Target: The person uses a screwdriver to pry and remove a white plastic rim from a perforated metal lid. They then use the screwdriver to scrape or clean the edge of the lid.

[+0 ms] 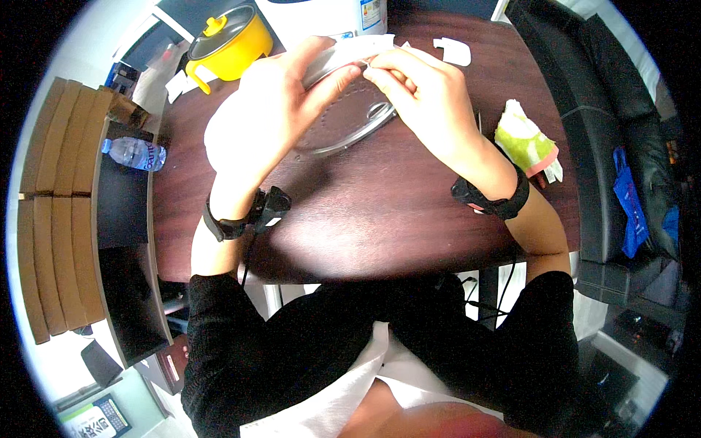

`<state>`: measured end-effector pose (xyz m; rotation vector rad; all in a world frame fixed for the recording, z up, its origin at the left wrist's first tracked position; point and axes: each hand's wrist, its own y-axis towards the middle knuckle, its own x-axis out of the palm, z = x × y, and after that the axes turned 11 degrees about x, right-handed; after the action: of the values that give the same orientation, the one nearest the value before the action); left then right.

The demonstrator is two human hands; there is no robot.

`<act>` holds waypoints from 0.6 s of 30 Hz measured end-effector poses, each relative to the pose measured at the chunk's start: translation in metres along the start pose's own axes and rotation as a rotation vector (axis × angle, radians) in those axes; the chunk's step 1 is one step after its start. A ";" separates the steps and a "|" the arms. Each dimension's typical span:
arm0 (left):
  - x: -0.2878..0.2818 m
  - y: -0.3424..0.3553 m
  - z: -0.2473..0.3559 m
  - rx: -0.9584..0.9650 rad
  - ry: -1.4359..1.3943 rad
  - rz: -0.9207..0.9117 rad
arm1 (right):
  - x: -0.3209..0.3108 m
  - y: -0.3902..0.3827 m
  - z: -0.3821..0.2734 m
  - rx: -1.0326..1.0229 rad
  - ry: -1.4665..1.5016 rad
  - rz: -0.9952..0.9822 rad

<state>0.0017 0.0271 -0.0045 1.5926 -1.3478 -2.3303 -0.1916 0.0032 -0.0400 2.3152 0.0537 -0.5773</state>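
Note:
My left hand (288,98) is wrapped over a white rounded thing (225,135), so bright that its kind does not show. A pale strip (350,50) runs along its far edge, between my two hands. The fingers of my right hand (423,87) are pinched together at the strip's right end, meeting my left thumb; what they hold is too small to make out. Below my hands, a clear round lid (343,146) with a shiny rim lies on the dark wooden table (365,212), partly hidden by my hands.
A yellow pot (237,62) with a lid stands at the far left, beside a large white container (321,18). A white piece (454,52) lies at the back. To the right is a green and white cloth (524,139). A water bottle (135,153) lies left of the table.

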 end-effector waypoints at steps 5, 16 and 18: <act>0.003 0.002 0.004 -0.013 0.036 -0.038 | -0.007 0.000 -0.004 0.088 -0.011 -0.019; 0.001 0.002 0.022 -0.084 0.144 -0.082 | -0.012 0.003 -0.002 0.208 -0.044 -0.071; 0.002 0.000 0.022 -0.068 0.175 -0.043 | -0.010 0.002 -0.001 0.247 -0.019 -0.045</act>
<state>-0.0163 0.0401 -0.0038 1.7739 -1.1976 -2.1734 -0.1994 0.0038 -0.0336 2.5531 0.0267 -0.6605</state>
